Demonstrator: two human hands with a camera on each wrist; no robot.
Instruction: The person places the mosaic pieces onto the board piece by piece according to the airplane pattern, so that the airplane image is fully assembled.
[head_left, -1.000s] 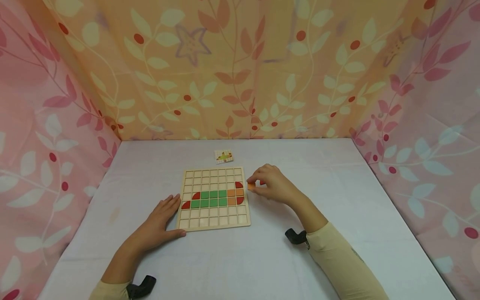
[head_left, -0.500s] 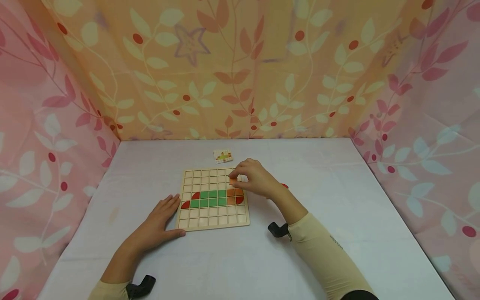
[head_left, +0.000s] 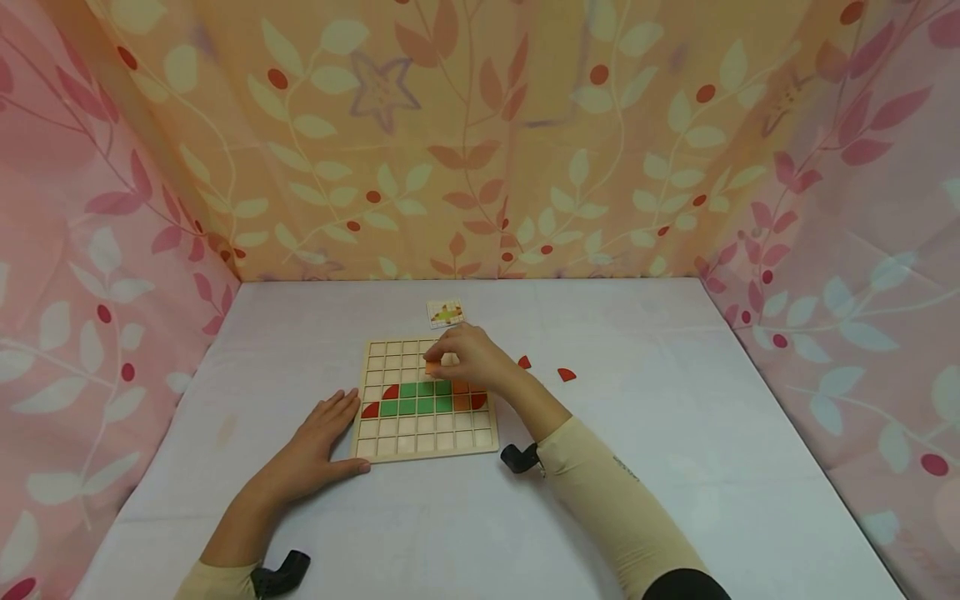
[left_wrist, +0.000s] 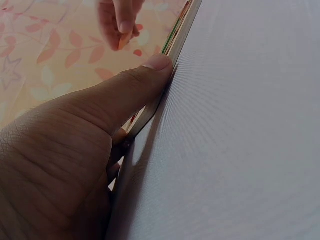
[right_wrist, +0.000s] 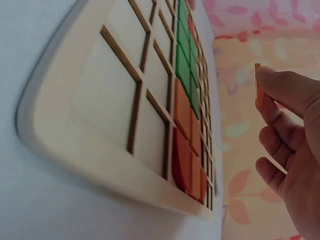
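Note:
A wooden grid board (head_left: 416, 446) lies on the table, with green square tiles (head_left: 417, 407), orange square tiles (head_left: 462, 402) and red quarter-round tiles (head_left: 371, 410) set in its cells. My right hand (head_left: 476, 358) pinches an orange tile (right_wrist: 259, 87) between thumb and fingertips, held up over the board's upper middle cells. Part of the board's upper right is hidden beneath that hand. At the board's left edge rests my left hand (head_left: 318, 450), its fingers extended. In the left wrist view, the left thumb (left_wrist: 160, 62) touches the board's near edge.
Behind the board lies a small pattern card (head_left: 446, 313). Two loose red quarter-round tiles lie right of it, one red tile (head_left: 567, 375) farther out and another red tile (head_left: 524, 362) beside my forearm. Patterned cloth walls (head_left: 480, 167) enclose the white table.
My right hand has carried the orange tile leftward from beside the board's right edge to above its upper middle. The loose red tiles have come into view. The left hand has stayed put.

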